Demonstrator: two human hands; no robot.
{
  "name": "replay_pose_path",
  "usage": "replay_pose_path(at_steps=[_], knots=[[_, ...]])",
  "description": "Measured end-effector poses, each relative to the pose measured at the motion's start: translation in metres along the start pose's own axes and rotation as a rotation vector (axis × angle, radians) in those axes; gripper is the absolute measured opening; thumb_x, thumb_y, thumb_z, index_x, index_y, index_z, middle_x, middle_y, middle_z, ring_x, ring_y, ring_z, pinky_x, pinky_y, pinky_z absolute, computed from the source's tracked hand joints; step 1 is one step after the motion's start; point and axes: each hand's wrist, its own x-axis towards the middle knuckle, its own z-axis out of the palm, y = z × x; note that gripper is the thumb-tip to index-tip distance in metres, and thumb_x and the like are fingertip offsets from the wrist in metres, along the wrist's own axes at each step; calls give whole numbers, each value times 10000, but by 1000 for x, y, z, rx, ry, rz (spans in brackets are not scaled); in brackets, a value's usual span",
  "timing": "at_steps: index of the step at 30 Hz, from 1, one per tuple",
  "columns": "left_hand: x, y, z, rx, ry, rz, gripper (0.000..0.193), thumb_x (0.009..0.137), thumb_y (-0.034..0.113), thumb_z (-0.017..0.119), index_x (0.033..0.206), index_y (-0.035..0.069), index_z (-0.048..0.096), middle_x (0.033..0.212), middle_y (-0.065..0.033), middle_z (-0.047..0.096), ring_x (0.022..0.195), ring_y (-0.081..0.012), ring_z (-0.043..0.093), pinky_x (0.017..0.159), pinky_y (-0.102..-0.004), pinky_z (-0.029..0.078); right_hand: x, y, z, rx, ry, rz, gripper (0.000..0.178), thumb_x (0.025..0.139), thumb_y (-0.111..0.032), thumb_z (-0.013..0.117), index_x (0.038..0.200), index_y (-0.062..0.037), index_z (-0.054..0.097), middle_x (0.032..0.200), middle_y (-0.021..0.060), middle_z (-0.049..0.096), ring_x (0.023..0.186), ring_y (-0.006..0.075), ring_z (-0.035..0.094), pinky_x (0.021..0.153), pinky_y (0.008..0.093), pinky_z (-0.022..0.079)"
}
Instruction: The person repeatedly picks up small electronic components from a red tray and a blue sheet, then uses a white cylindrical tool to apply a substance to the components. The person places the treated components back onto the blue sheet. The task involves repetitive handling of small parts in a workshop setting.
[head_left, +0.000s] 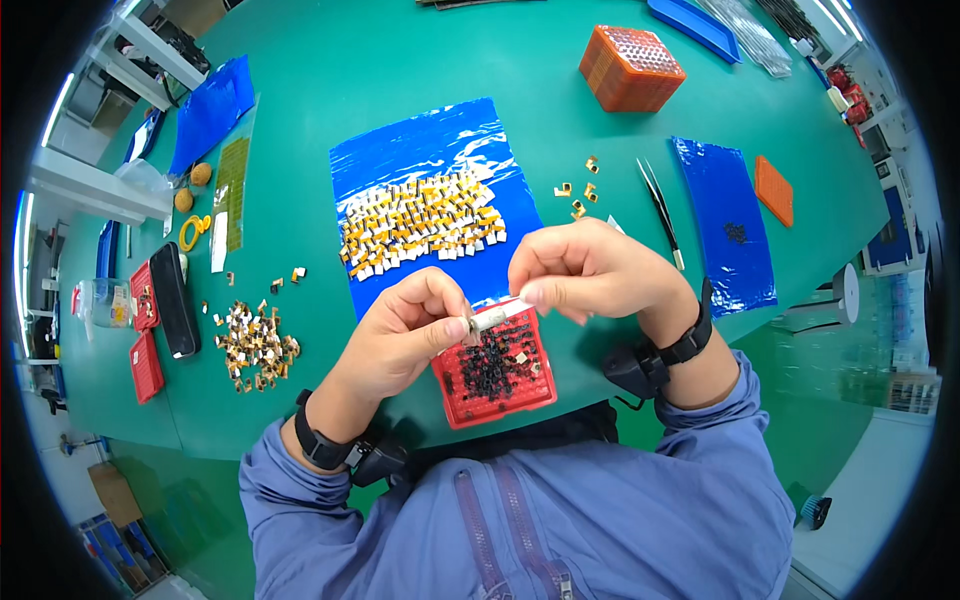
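Above a red tray (462, 414), my left hand (400, 335) pinches the left end of a small white strip (503, 312) between thumb and fingertips. The strip's right end meets the fingertips of my right hand (600, 272), which are also pinched together. What exactly the strip is, I cannot make out. Many tiny black parts (487, 365) lie heaped in the tray beneath it. Just beyond my hands, a blue sheet (420, 135) carries dense rows of small white-and-gold pieces (420, 222).
Right of the sheet lie loose gold pieces (590, 190), black-tipped tweezers (660, 212) and another blue sheet (715, 190). An orange tray stack (632, 70) stands farther back. At left are a pile of small pieces (257, 345), a black case (174, 298) and yellow scissors (192, 232).
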Motion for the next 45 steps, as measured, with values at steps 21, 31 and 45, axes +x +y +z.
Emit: replay_pose_path(at_steps=[21, 31, 45], knots=[[-1, -1, -1, 88, -2, 9, 88, 856, 64, 608, 868, 51, 522, 827, -24, 569, 780, -92, 552, 698, -228, 424, 3, 9, -2, -136, -19, -193, 146, 839, -162, 649, 895, -34, 606, 617, -27, 536, 513, 34, 461, 457, 185, 350], [-2, 0, 0, 132, -5, -2, 85, 847, 61, 618, 863, 44, 536, 829, -22, 574, 760, -73, 536, 671, -216, 421, -1, 4, -5, -183, -56, -70, 143, 843, -140, 639, 882, -6, 611, 636, -7, 561, 525, 51, 478, 472, 197, 359], [-5, 10, 11, 158, -97, -90, 52, 838, 2, 604, 864, 12, 561, 832, -49, 606, 779, -114, 596, 688, -231, 466, -3, 4, -10, -182, -124, -99, 134, 785, -105, 699, 841, -2, 634, 646, 13, 590, 554, 57, 506, 485, 197, 373]])
